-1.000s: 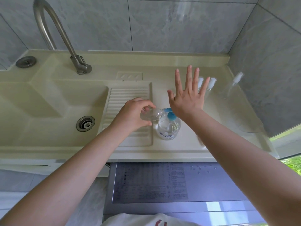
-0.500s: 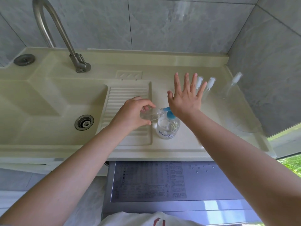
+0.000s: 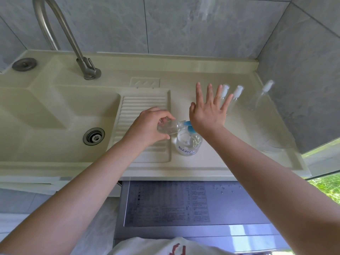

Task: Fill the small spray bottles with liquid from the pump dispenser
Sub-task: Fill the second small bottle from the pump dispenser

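A clear pump dispenser (image 3: pixel 188 144) with a blue pump head (image 3: pixel 189 126) stands on the beige counter beside the ribbed drainboard. My left hand (image 3: pixel 149 128) holds a small clear bottle (image 3: pixel 169 128) tilted on its side, its mouth at the blue spout. My right hand (image 3: pixel 207 115) rests palm-down on the pump head, fingers spread. Two small spray bottles with white caps (image 3: pixel 225 92) (image 3: pixel 237 93) lie behind my right fingers. A third spray bottle (image 3: pixel 265 91) leans near the right wall.
A basin with a drain (image 3: pixel 93 136) lies to the left, under a steel faucet (image 3: pixel 81 57). A grey appliance top (image 3: pixel 184 203) sits below the counter edge (image 3: pixel 165 173). Tiled walls close the back and right.
My right hand has come down and toward me, from raised above the dispenser to resting on the pump head. My left hand and the small bottle have stayed at the spout.
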{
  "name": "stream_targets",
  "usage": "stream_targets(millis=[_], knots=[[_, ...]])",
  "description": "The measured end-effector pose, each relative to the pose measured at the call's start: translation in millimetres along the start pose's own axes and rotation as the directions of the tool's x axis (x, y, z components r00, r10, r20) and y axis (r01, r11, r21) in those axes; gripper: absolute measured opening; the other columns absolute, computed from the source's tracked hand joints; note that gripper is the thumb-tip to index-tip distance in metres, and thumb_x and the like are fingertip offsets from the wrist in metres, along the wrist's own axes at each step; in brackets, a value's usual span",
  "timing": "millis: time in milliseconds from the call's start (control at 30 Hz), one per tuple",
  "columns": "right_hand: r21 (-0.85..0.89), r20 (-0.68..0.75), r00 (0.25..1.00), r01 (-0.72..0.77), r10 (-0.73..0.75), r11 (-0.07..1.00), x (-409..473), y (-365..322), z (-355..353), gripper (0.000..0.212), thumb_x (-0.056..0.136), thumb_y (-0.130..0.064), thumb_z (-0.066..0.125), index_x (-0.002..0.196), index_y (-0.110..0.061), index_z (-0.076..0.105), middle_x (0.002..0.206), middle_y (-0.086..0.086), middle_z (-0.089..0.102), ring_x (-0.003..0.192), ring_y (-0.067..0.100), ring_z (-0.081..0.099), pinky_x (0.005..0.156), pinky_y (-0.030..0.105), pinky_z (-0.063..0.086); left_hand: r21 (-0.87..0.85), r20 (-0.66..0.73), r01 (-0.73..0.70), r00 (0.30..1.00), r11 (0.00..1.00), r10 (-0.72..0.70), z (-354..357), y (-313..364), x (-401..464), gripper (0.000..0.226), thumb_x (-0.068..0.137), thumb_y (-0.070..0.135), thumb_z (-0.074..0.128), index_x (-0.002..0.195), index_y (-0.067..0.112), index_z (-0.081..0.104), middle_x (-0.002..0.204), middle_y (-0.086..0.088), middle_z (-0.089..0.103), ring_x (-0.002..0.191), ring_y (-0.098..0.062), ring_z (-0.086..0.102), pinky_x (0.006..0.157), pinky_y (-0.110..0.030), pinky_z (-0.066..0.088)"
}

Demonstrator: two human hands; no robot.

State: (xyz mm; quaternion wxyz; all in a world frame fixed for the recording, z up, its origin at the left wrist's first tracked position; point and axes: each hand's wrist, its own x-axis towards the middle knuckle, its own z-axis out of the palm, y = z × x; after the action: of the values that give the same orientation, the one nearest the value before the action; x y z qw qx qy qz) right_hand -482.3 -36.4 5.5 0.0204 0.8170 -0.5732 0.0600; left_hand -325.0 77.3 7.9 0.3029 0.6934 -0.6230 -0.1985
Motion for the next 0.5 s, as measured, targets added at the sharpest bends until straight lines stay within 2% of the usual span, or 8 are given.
stream_targets(millis=[133, 333, 500], knots=[[-0.004, -0.060, 0.998, -0.010, 0.010, 1.000, 2.3, 4.9, -7.7, 0.067, 0.103, -0.048, 0.023, 0.160, -0.027, -0.004, 0.168, 0.013, 0.002, 0.152, 0.040, -0.014, 0.114, 0.063, -0.017, -0.005, -0.011, 0.009, 1.000, 1.000, -0.009, -1.0, -1.1, -1.9, 0.058, 0.054, 0.014, 0.094, 0.106, 0.030, 0.072, 0.094, 0.009, 0.060, 0.085, -0.014, 0.064, 0.083, -0.039, 0.055], [0.021, 0.018, 1.000, -0.005, 0.005, 1.000, 2.8, 2.0, -2.0, 0.064, 0.103, -0.043, 0.023, 0.160, -0.029, -0.003, 0.167, 0.014, 0.001, 0.151, 0.040, -0.015, 0.116, 0.065, -0.015, -0.015, -0.020, 0.007, 1.000, 1.000, -0.007, 0.4, -0.1, -1.6, 0.059, 0.053, 0.016, 0.095, 0.106, 0.029, 0.072, 0.095, 0.009, 0.060, 0.085, -0.014, 0.064, 0.084, -0.039, 0.055], [0.005, -0.098, 0.995, 0.011, -0.010, 1.000, 1.5, 1.7, -6.5, 0.070, 0.104, -0.046, 0.030, 0.160, -0.025, -0.006, 0.167, 0.015, -0.007, 0.152, 0.040, -0.013, 0.115, 0.064, -0.015, -0.010, -0.012, 0.012, 1.000, 1.000, -0.012, 1.5, -1.7, -1.1, 0.060, 0.052, 0.016, 0.095, 0.106, 0.029, 0.071, 0.095, 0.009, 0.060, 0.086, -0.013, 0.064, 0.083, -0.039, 0.055]])
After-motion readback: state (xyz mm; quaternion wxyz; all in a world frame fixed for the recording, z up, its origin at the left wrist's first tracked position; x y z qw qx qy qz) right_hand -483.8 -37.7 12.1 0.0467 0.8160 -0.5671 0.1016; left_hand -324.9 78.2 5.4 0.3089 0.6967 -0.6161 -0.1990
